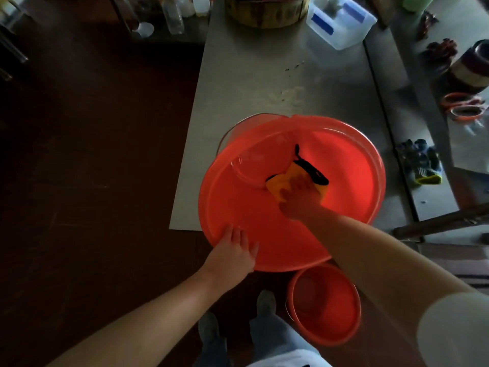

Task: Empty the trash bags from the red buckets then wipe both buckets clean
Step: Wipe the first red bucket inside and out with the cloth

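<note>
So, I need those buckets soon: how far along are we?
Done: no trash bag shows in either bucket. In hand: the right hand presses a yellow cloth inside the large red bucket while the left hand rests on its rim. Left, possibly: the smaller red bucket on the floor; its state is unclear.

Big bucket [264, 242]: red plastic, smooth, glossy, glows translucent at the far wall. Cloth [296, 172] in it: soft yellow fabric, black edging. Table [251, 75]: matt grey, looks like sheet metal, smudged. Small bucket [326, 308] at 5 o'clock: same glossy plastic. 12 o'clock: rough wooden block [264, 11]. 1 o'clock: clear plastic box [341, 21]. 3 o'clock: knit gloves [420, 162]
</note>
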